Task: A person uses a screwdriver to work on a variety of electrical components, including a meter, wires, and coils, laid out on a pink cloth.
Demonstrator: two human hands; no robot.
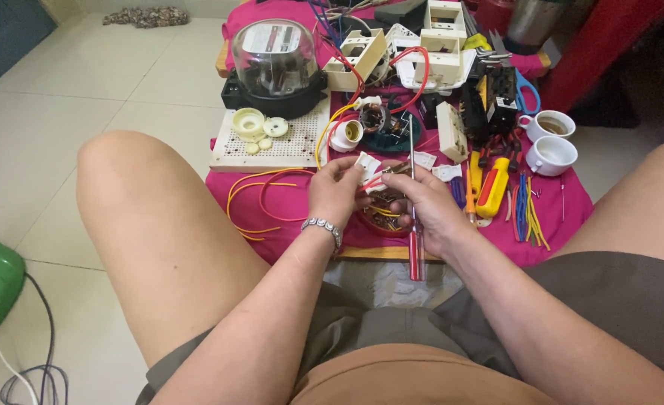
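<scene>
low table (362, 253) under pink cloth (564, 202) (cluttered), pale tiled floor (54, 112).

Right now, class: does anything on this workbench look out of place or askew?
Yes. Two white cups sit among electrical parts at the pink cloth's right edge, near loose wire offcuts. The left hand and right hand hold a small white part and a screwdriver.

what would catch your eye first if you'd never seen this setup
Centre frame, the left hand pinches a small white plastic part while the right hand holds a red-handled screwdriver upright. Behind them a low table draped in pink cloth is crowded with parts: a glass-domed electric meter back left, two white cups at right.
</scene>
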